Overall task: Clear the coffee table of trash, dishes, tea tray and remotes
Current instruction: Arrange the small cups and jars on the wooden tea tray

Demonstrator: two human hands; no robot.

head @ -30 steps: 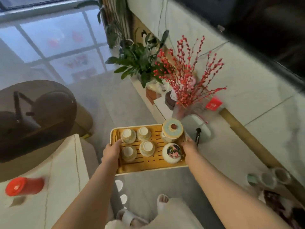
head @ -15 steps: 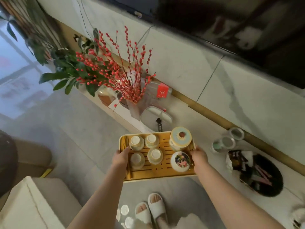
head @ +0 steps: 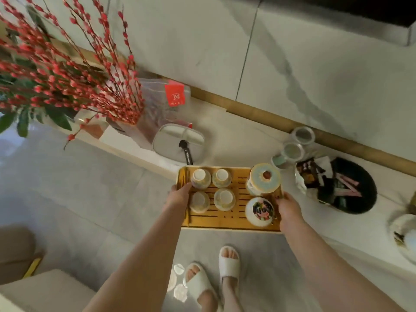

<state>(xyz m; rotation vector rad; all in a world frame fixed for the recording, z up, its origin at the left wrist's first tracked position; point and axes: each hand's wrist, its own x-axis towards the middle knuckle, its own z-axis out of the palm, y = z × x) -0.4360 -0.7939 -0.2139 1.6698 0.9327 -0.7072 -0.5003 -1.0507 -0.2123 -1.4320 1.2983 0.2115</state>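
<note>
Both arms reach forward, left hand (head: 180, 195) and right hand (head: 288, 208) curled in grips.

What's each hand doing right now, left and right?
Left hand: grips the left edge of the tea tray.
Right hand: grips the tray's right edge.

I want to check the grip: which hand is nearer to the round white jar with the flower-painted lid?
Right. The right hand grips the tray edge beside the jar; the left hand holds the opposite edge.

tea tray (head: 227, 220): slatted wood, matt | cups (head: 201, 177): glazed ceramic | floor (head: 94, 199): glossy tile
</note>
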